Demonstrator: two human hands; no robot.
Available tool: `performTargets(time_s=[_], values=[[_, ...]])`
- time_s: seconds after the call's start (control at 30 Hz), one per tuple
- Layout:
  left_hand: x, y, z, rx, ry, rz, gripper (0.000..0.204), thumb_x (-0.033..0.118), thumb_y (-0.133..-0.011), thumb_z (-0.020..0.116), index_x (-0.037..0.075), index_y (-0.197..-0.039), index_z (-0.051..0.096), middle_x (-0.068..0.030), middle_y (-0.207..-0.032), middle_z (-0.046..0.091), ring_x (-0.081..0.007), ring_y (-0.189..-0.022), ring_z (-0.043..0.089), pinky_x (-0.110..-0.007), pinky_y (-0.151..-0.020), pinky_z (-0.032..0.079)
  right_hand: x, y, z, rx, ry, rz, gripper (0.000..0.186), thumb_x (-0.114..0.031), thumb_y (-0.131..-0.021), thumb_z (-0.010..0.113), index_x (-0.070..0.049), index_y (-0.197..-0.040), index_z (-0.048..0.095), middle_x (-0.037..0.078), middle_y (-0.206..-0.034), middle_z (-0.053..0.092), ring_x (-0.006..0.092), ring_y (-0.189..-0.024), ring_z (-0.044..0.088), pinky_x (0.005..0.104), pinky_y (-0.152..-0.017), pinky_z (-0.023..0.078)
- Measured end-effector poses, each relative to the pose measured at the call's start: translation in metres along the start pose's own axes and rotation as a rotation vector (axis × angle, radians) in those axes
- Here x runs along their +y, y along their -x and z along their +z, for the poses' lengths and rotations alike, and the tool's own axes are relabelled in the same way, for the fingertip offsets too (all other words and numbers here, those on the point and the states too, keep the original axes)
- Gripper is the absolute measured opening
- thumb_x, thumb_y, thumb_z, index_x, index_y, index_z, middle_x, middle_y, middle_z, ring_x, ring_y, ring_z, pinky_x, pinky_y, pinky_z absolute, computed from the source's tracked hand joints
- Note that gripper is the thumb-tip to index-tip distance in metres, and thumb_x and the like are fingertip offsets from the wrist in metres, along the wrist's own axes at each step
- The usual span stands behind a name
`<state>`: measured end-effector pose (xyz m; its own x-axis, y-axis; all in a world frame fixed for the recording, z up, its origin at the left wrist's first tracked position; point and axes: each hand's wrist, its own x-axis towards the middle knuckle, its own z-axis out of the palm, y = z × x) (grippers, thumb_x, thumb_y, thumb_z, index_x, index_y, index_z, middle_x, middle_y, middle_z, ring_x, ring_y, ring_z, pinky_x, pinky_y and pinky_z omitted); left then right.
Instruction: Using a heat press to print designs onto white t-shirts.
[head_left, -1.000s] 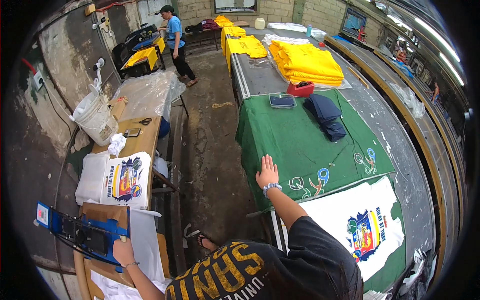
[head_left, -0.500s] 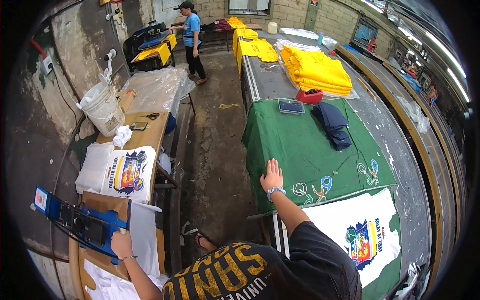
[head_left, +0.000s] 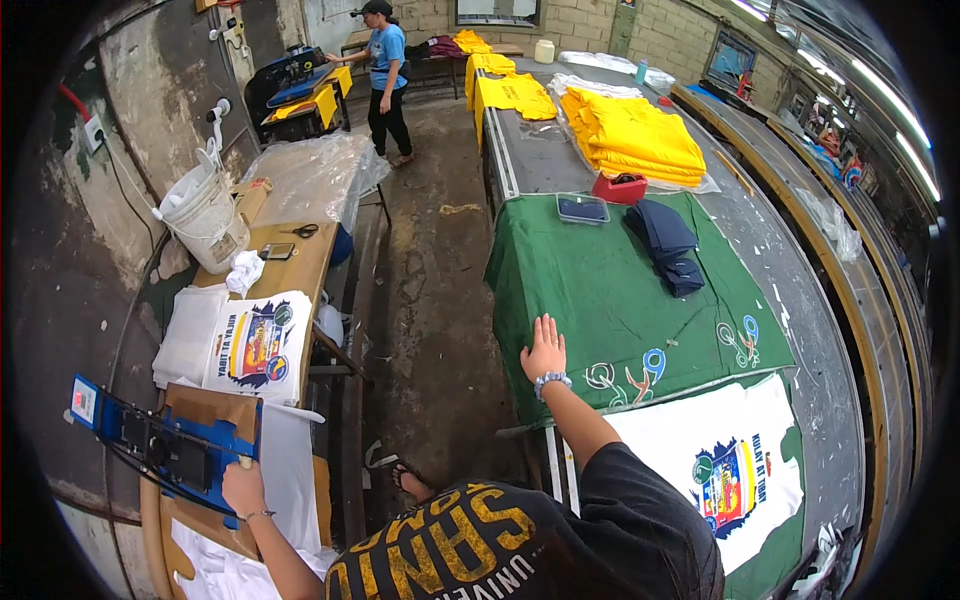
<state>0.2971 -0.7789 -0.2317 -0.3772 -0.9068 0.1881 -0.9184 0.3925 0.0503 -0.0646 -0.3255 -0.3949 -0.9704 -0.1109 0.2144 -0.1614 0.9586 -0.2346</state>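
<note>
My left hand [head_left: 243, 488] is closed around the handle of a blue and black heat press [head_left: 170, 455] at the lower left. White fabric [head_left: 225, 570] lies under and beside the press, partly hidden by it and my arm. My right hand [head_left: 544, 350] rests flat, fingers stretched, near the left edge of a green cloth [head_left: 580, 270] on the long table. Nearer to me on that table lies a white shirt [head_left: 640, 435] with a colourful print. Beyond the press, a printed transfer sheet [head_left: 265, 345] sits next to a white stack [head_left: 187, 335].
Folded dark blue fabric [head_left: 662, 235], a clear plastic case [head_left: 583, 208] and a red tape dispenser [head_left: 620, 188] sit on the right table. Yellow shirts [head_left: 635, 140] are piled beyond. A white bucket [head_left: 205, 220] and scissors [head_left: 302, 231] are at left. A co-worker [head_left: 385, 75] stands at the back.
My hands keep their places on the press handle and the green cloth. At the back, the co-worker's arm now reaches out to another press, which looks lowered over yellow fabric.
</note>
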Motion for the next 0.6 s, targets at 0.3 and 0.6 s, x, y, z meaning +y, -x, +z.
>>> performTargets(time_s=[0.3, 0.6], values=[[0.0, 0.001, 0.0, 0.018, -0.018, 0.013, 0.03, 0.026, -0.076, 0.06, -0.003, -0.078, 0.067, -0.0242, -0.084, 0.066, -0.038, -0.08, 0.066, -0.045, -0.072, 0.053, -0.001, -0.001, -0.002, 0.001, 0.0, 0.001, 0.074, -0.026, -0.082, 0.056, -0.005, -0.146, 0.025, 0.01, -0.155, 0.02, 0.0239, -0.143, 0.018, 0.0433, -0.114, 0.022], [-0.001, 0.001, 0.0, 0.021, -0.04, 0.021, 0.029, 0.028, -0.078, 0.058, 0.0, -0.077, 0.067, -0.0207, -0.081, 0.067, -0.0358, -0.076, 0.067, -0.044, -0.07, 0.054, -0.007, 0.004, -0.014, 0.238, -0.105, -0.026, 0.082, -0.027, -0.08, 0.058, -0.004, -0.148, 0.018, 0.011, -0.155, 0.016, 0.0246, -0.144, 0.013, 0.0432, -0.116, 0.015]])
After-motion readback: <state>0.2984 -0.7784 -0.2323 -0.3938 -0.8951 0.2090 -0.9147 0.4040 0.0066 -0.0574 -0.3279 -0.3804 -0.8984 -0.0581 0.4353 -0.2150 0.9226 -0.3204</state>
